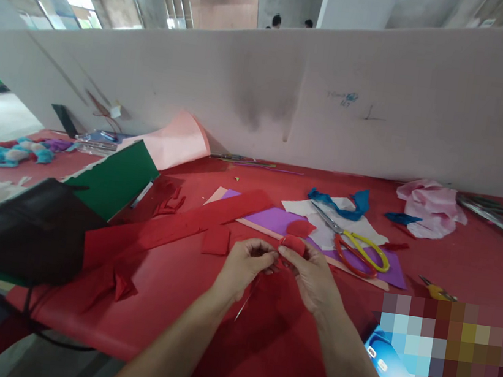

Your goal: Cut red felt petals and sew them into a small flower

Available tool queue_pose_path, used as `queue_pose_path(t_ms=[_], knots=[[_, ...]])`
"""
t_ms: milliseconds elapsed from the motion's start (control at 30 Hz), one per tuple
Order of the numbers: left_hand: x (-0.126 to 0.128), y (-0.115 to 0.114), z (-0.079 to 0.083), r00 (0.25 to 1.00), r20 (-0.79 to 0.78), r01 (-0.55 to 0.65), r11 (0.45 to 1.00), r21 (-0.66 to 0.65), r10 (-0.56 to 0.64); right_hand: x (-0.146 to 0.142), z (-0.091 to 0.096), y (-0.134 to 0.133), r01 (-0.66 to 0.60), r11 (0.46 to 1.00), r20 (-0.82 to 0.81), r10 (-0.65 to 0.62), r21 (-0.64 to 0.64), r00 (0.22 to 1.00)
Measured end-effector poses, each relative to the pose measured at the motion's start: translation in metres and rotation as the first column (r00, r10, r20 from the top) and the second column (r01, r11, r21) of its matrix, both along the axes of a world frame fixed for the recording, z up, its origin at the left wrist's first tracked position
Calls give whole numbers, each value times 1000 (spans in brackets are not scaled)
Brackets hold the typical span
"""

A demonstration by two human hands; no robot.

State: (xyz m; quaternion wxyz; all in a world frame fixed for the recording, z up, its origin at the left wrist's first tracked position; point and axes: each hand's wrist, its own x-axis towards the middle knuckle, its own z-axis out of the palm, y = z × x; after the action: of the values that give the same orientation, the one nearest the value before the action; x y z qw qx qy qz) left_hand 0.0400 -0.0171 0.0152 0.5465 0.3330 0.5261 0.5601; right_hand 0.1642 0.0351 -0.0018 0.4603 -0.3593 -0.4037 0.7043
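Note:
My left hand point(245, 263) and my right hand point(310, 271) meet over the red table, both pinched on a small red crepe-paper piece point(293, 244) shaped like a petal bud. A thin wire stem point(246, 302) hangs down from under my left fingers. A loose red petal point(300, 227) lies just beyond my hands on a purple sheet point(275, 219). A long red paper strip point(191, 224) and a small red square point(215, 240) lie to the left. Scissors with red and yellow handles point(357, 249) rest to the right on white paper.
A white partition wall point(291, 95) closes the table's far side. A green sheet point(116, 180), a pink roll point(179, 139) and a black bag point(28, 230) sit at the left. Blue scraps point(340, 203), pink crumpled paper point(432, 206), a yellow tool point(437, 291) and a phone point(394, 374) are at the right.

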Motion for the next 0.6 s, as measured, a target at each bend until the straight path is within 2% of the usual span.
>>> queue_pose_path(t_ms=[167, 267, 367, 500, 600], knots=[[-1, 0, -1, 998, 63, 11, 999, -40, -8, -1, 4, -2, 4, 1000, -3, -4, 14, 1000], [-3, 0, -2, 996, 86, 27, 1000, -12, -26, -2, 5, -3, -5, 1000, -22, 5, -9, 1000], [-8, -1, -2, 991, 109, 81, 997, -3, -81, -2, 7, -4, -1, 999, -54, 0, -34, 999], [-14, -1, 1, 976, 157, 161, 985, -62, -150, -2, 9, -5, -46, 997, -107, 38, -66, 994], [-16, -1, 1, 973, 176, 165, 984, -73, -150, -3, 10, -6, -58, 996, -137, 48, -75, 989]])
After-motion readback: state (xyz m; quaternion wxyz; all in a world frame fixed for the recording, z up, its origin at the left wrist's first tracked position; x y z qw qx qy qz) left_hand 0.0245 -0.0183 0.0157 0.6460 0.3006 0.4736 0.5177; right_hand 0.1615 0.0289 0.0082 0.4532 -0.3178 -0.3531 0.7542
